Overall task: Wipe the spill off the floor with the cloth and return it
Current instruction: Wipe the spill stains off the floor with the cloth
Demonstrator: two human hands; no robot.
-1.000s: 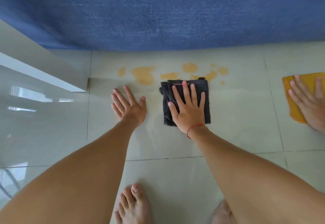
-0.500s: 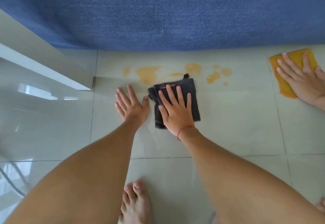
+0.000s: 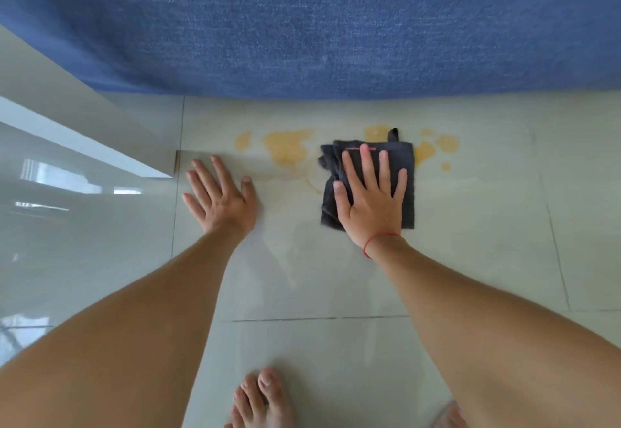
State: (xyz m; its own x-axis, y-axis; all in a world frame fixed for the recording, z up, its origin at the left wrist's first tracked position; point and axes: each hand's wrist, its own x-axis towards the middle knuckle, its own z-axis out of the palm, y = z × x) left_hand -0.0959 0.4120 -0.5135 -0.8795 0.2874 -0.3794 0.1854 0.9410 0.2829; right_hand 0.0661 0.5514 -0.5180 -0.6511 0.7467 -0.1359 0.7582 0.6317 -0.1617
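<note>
One folded dark grey terry cloth lies flat on the pale glossy tiled floor, its small hanging loop pointing toward the blue fabric-covered furniture front at the far side. The right hand presses down on it with the palm flat and fingers spread, not gripping, a thin red string bracelet around the wrist. The cloth sits in the middle of the yellow-orange liquid spill, with a large patch just beside its left edge and smaller blotches showing beyond its top and right edges. The left hand rests open on the bare tile well left of the cloth, fingers splayed, holding nothing. A white glossy cabinet panel stands at the left. Bare toes show at the near edge, between the two forearms.
</note>
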